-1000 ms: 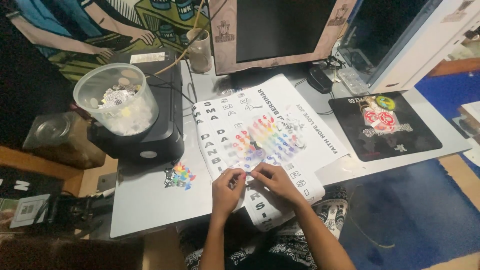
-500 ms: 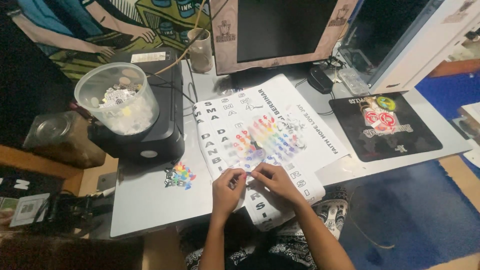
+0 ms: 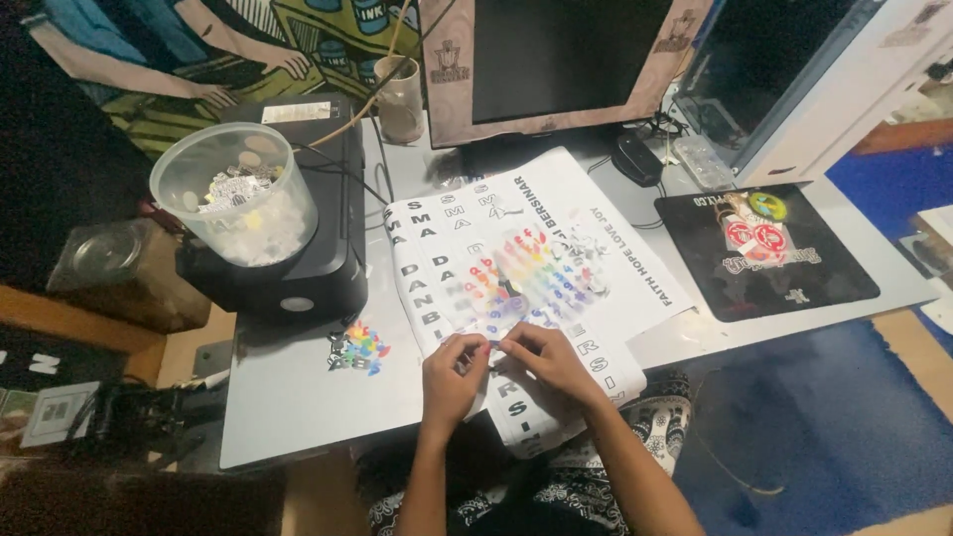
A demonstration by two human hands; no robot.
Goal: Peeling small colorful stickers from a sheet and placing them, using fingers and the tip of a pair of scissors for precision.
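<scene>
Nothing much has moved: a tiny sticker piece [image 3: 490, 344] is still pinched between the left hand [image 3: 452, 372] and right hand [image 3: 544, 359], fingers closed, above the big white printed sheet [image 3: 556, 248] on the grey desk [image 3: 298, 407]

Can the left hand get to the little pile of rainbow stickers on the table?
Probably yes. The left hand is pinching something small together with the right hand, and the small pile of rainbow-coloured stickers lies just beside it on the bare grey tabletop. Nothing stands between them, though the hand is busy.
</scene>
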